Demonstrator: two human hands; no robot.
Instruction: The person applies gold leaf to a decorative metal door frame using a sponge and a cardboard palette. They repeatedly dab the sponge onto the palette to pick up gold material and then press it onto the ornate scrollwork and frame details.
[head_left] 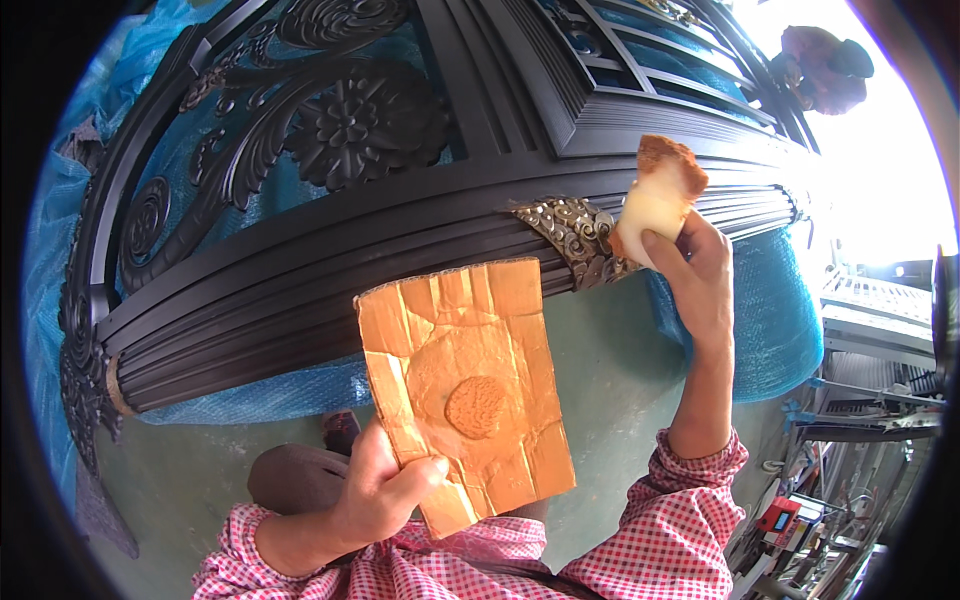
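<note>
My left hand grips the lower left edge of a piece of cardboard, thumb on top. The cardboard is coated in a shiny copper-gold colour, with a rough round copper-brown patch near its middle. In my right hand, a pale cream sponge is pinched between thumb and fingers. Its upper end is stained copper-brown. Just behind the sponge lies a scrollwork ornament with a silvery-gold sheen, on the ridged bar of a dark ornate panel. Whether the sponge touches the ornament, I cannot tell.
Blue bubble wrap lies under and around the panel. A carved flower and scrolls fill its left part. Another person is at the far right. Metal racking and a red device stand at the right, over a green floor.
</note>
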